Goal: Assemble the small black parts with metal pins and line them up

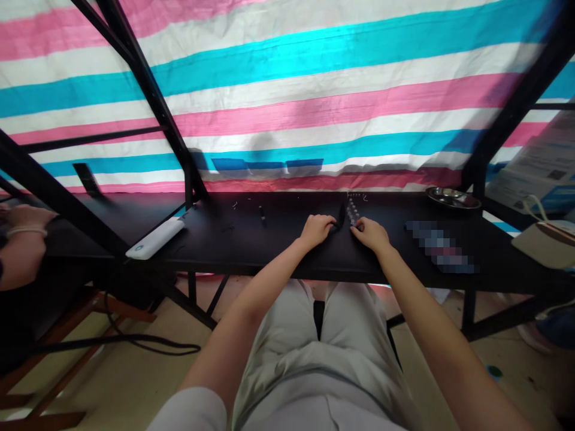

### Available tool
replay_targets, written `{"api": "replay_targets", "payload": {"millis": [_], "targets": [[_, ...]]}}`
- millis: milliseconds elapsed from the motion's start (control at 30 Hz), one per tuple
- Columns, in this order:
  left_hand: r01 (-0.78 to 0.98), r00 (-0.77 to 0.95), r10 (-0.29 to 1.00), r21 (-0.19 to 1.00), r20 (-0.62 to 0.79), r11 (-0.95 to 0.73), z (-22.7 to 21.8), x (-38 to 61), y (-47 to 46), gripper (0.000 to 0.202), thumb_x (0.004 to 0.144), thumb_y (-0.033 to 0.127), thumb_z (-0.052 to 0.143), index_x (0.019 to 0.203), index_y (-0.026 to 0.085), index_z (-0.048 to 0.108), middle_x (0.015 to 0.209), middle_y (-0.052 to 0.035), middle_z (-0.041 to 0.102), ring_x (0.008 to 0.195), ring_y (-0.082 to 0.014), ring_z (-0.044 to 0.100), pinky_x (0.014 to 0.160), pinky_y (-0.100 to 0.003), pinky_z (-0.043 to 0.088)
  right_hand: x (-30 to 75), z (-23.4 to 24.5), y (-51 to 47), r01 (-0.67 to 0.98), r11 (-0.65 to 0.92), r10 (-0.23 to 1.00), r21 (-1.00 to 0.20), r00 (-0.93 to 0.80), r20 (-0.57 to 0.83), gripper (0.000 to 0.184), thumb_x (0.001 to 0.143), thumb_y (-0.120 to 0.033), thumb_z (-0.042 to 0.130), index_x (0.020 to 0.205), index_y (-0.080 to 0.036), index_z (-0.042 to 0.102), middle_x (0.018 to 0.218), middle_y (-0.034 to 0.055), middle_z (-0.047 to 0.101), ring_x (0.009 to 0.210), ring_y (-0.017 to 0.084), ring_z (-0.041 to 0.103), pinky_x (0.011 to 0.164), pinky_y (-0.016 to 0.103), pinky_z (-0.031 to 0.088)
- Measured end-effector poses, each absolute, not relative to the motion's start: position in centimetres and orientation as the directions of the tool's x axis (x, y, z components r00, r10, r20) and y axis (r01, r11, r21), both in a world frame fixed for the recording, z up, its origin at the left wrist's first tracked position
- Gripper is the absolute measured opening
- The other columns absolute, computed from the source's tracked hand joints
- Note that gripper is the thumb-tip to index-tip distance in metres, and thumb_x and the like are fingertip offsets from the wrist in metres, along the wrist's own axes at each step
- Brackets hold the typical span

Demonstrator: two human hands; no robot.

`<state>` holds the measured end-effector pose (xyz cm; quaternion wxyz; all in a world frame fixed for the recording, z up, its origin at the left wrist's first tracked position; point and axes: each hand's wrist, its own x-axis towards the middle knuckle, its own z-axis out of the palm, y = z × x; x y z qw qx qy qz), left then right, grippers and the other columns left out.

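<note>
Left hand (317,230) was closed on the black strip (342,216). Right hand (371,233) touched its right side; its grip could not be told. The strip lay mid-table (278,246). A row of silvery pieces (353,209) sat lined up there, and loose pieces (234,205) remained far left.

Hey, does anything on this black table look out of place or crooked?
The white power bank lies askew at the front edge of the table, seemingly overhanging it. A few small metal bits lie scattered near the back. Nothing looks spilled or damaged.
</note>
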<state>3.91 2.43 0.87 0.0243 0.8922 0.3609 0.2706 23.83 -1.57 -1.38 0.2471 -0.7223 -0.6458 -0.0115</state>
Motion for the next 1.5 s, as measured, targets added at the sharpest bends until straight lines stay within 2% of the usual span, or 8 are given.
{"api": "replay_targets", "payload": {"millis": [167, 300, 400, 567, 733, 933, 1133, 1500], "targets": [[0.567, 0.581, 0.635, 0.306, 0.509, -0.764, 1.5, 0.5, 3.5, 0.018, 0.083, 0.019, 0.053, 0.095, 0.022, 0.066, 0.096, -0.0007, 0.069, 0.086, -0.0149, 0.06, 0.082, -0.029, 0.043, 24.0, -1.4, -1.4, 0.913, -0.059, 0.936, -0.404, 0.191, 0.295, 0.019, 0.078, -0.038, 0.052, 0.084, -0.022, 0.061, 0.077, 0.002, 0.063, 0.07, 0.016, 0.056, 0.058, 0.026, 0.036], [0.574, 0.44, 0.687, 0.408, 0.578, -0.71, 1.1, -2.0, 3.9, 0.018, 0.083, 0.02, 0.054, 0.095, 0.019, 0.066, 0.092, -0.0033, 0.068, 0.083, -0.0142, 0.06, 0.082, -0.028, 0.046, 24.0, -1.5, -1.3, 0.862, -0.042, 0.945, -0.505, 0.197, 0.26, 0.015, 0.074, -0.035, 0.056, 0.077, -0.021, 0.062, 0.072, 0.0008, 0.063, 0.068, 0.016, 0.057, 0.059, 0.025, 0.038], [0.579, 0.325, 0.733, 0.487, 0.597, -0.653, 0.2, -3.0, 3.8, 0.017, 0.082, 0.02, 0.054, 0.095, 0.017, 0.066, 0.091, -0.0046, 0.068, 0.08, -0.0138, 0.059, 0.08, -0.028, 0.047, 23.6, -1.5, -1.5, 0.847, -0.012, 0.95, -0.531, 0.176, 0.258, 0.013, 0.071, -0.032, 0.058, 0.074, -0.02, 0.063, 0.069, 0.0009, 0.063, 0.065, 0.015, 0.057, 0.059, 0.025, 0.038], [0.541, 0.217, 0.762, 0.575, 0.61, -0.614, -0.4, -3.5, 3.3, 0.018, 0.082, 0.02, 0.054, 0.095, 0.017, 0.066, 0.088, -0.0042, 0.067, 0.073, -0.0121, 0.058, 0.075, -0.026, 0.048, 21.7, -1.4, -1.7, 0.855, 0.139, 0.959, -0.5, 0.011, 0.285, 0.014, 0.071, -0.031, 0.057, 0.076, -0.02, 0.064, 0.066, -0.0003, 0.062, 0.062, 0.013, 0.055, 0.058, 0.023, 0.038], [0.481, 0.183, 0.757, 0.614, 0.627, -0.625, -0.5, -3.6, 3.5, 0.015, 0.078, 0.015, 0.058, 0.09, 0.016, 0.067, 0.082, -0.0033, 0.067, 0.069, -0.0113, 0.057, 0.071, -0.025, 0.047, 18.5, -0.5, -0.8, 0.816, 0.264, 0.958, -0.513, -0.16, 0.24, 0.012, 0.071, -0.028, 0.057, 0.075, -0.018, 0.063, 0.063, -0.0011, 0.061, 0.057, 0.011, 0.053, 0.056, 0.021, 0.037], [0.47, 0.162, 0.749, 0.618, 0.642, -0.631, -0.4, -3.9, 3.4, 0.015, 0.078, 0.013, 0.057, 0.09, 0.016, 0.066, 0.083, -0.0033, 0.067, 0.071, -0.0116, 0.058, 0.072, -0.025, 0.047, 15.0, 0.3, 2.0, 0.839, 0.255, 0.96, -0.48, -0.162, 0.228, 0.009, 0.069, -0.024, 0.059, 0.074, -0.018, 0.064, 0.067, -0.0002, 0.063, 0.061, 0.011, 0.055, 0.058, 0.021, 0.037], [0.476, 0.093, 0.746, 0.628, 0.66, -0.616, -0.2, -4.0, 3.3, 0.016, 0.079, 0.013, 0.055, 0.091, 0.016, 0.065, 0.084, -0.0038, 0.066, 0.068, -0.0108, 0.057, 0.07, -0.025, 0.047, 14.2, -0.3, 2.4, 0.869, 0.216, 0.955, -0.445, -0.092, 0.283, 0.012, 0.073, -0.029, 0.057, 0.08, -0.02, 0.063, 0.07, -0.0008, 0.064, 0.063, 0.012, 0.054, 0.056, 0.022, 0.034], [0.432, 0.121, 0.699, 0.596, 0.705, -0.677, -0.2, -3.6, 3.1, 0.015, 0.081, 0.016, 0.055, 0.092, 0.017, 0.064, 0.086, -0.0036, 0.066, 0.068, -0.0102, 0.057, 0.071, -0.025, 0.049, 13.8, -0.3, 1.4, 0.949, 0.25, 0.92, -0.192, -0.171, 0.353, 0.016, 0.081, -0.03, 0.049, 0.089, -0.019, 0.06, 0.085, 0.0048, 0.066, 0.076, 0.017, 0.058, 0.061, 0.025, 0.034]]}}
